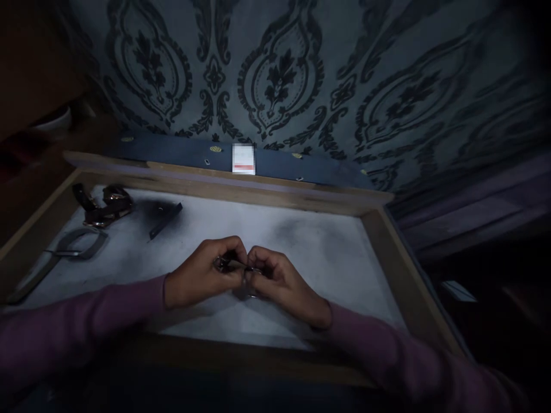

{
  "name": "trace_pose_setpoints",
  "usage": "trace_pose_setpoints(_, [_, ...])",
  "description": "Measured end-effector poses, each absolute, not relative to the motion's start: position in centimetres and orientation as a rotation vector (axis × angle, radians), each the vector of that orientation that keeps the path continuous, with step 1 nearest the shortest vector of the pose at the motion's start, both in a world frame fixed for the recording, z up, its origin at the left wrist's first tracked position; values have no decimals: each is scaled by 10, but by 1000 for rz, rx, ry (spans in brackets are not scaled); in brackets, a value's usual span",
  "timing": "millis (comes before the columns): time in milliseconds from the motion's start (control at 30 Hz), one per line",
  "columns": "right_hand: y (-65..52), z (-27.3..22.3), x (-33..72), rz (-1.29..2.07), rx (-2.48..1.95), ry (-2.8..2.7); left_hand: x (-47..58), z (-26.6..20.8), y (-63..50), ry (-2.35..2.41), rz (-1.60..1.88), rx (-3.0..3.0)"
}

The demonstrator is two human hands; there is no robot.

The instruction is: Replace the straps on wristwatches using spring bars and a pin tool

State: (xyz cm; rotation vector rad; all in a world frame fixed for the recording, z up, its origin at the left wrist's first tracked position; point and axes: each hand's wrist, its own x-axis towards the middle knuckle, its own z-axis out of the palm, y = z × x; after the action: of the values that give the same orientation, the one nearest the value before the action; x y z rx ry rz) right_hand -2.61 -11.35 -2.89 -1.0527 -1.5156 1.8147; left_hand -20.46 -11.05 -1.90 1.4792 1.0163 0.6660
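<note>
My left hand and my right hand meet above the white-lined bottom of a shallow wooden tray. Both are closed, fingertips pinching a small shiny dark metal object between them. Part of it shows inside the curl of the left fingers, and a thin curved edge glints under the right thumb. Fingers hide most of it, so its exact kind is unclear. Left of the hands, a dark wristwatch-like item with a strap lies near the tray's back left corner. A looped grey strap with a metal pin lies nearer.
A dark flat strip lies beside a black smudge on the white lining. Behind the tray's raised rim, a blue ledge carries a small white card. Patterned fabric hangs beyond it. A pale bowl stands at the far left.
</note>
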Motion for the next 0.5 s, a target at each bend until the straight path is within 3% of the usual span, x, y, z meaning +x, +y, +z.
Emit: trace_pose_setpoints(500, [-126,-29,-25,913,-1125,-2024,-214,-23,-105,843,910,1200])
